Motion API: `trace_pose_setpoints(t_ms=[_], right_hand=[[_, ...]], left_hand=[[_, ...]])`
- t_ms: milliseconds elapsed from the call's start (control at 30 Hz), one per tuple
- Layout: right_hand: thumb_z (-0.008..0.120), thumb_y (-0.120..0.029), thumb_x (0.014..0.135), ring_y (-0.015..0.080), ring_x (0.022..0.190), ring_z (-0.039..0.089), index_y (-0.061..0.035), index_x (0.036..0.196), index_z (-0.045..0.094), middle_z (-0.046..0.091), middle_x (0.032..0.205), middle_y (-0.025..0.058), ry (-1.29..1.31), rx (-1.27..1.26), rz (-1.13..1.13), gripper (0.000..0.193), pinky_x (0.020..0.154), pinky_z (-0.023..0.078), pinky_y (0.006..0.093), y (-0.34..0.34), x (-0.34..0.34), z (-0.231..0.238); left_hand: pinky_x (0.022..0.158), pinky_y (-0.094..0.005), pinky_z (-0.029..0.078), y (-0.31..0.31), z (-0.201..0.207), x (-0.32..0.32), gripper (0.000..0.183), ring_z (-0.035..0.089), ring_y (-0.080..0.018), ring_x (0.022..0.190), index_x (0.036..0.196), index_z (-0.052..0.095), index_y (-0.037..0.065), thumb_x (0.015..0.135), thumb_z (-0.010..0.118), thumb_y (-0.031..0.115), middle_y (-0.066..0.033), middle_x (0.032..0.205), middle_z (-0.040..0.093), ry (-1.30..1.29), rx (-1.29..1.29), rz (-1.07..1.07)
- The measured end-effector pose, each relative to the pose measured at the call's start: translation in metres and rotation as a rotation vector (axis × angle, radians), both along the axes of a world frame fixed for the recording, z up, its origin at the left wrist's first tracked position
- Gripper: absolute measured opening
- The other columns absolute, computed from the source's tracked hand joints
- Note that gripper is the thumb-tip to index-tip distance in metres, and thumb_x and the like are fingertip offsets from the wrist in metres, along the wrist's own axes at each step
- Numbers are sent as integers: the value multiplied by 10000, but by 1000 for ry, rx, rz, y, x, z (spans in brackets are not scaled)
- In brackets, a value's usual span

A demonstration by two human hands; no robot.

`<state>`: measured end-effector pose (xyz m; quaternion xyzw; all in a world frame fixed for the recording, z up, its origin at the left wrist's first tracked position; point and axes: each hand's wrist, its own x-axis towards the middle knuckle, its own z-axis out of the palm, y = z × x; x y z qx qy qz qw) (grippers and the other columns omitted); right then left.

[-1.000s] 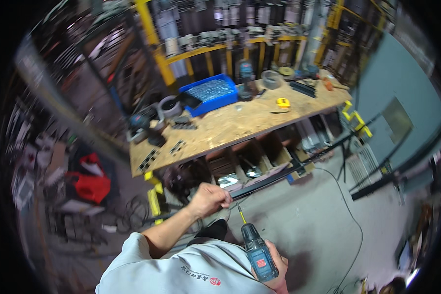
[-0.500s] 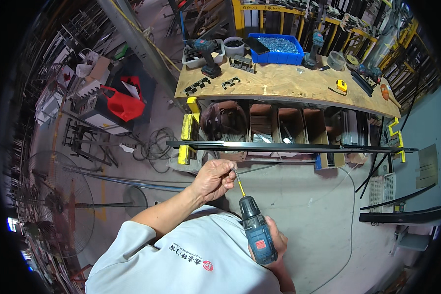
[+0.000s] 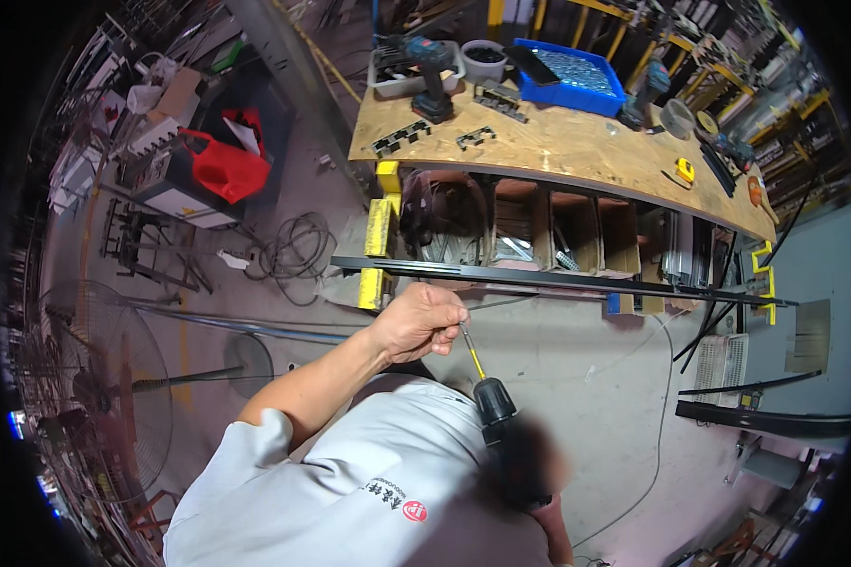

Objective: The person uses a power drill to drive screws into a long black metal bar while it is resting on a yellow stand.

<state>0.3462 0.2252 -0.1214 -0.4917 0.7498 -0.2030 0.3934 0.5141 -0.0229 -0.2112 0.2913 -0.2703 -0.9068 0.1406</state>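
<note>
My right hand [image 3: 551, 465], blurred by motion, is wrapped round a dark cordless drill [image 3: 494, 401] in front of my shirt. From its black chuck a long bit with a yellow shank [image 3: 477, 361] points up and away from me. At the bit's tip my left hand [image 3: 418, 324] is closed in a pinch; whatever small piece sits between thumb and fingers is too small to name. Just beyond my left hand runs a long black metal profile [image 3: 558, 279], lying across yellow brackets [image 3: 378, 229] along the front of the workbench.
The wooden workbench [image 3: 558, 156] carries two more drills, a blue bin [image 3: 572, 104] of small metal parts, black brackets [image 3: 402, 139] and a yellow tape measure [image 3: 685, 171]. Cardboard boxes [image 3: 621, 231] stand underneath. A large fan [image 3: 99, 387] and coiled cable [image 3: 298, 250] are at left.
The view has shifted and tilted slightly. My left hand still pinches at the bit's tip. The drill and my right hand now show dark and blurred.
</note>
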Motion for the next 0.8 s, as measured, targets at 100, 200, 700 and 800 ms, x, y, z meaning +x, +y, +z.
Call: trace_pose_setpoints(t_ms=[100,200,700,800], right_hand=[[746,-256,866,309,1011,699,-32,1282,642,708,1107,169,44,-28,-18,483,886,539,399,-8,13,-16],[769,-284,874,274,1038,705,-70,1242,673,727,1071,127,-80,154,-314,436,907,527,390,-14,26,-52],[811,-182,825,377,1253,643,55,1437,536,634,1376,251,43,-168,-159,711,1046,500,463,-53,69,-49],[812,-181,823,382,1255,641,53,1442,532,634,1375,255,38,-196,-158,718,1059,492,464,-59,72,-49]], left_hand=[[509,-257,478,-13,-10,15,156,538,-95,550,918,676,-20,998,682,113,-42,715,621,-38,110,6],[565,-257,488,-6,-36,26,135,583,-104,639,924,680,8,998,682,121,-37,746,638,107,357,175],[696,-530,476,-113,-153,172,179,629,-497,775,952,628,-96,898,576,68,-325,796,606,-1102,-1169,33],[694,-534,480,-106,-162,161,174,620,-501,748,946,627,-96,892,575,62,-321,774,602,-1015,-1286,56]])
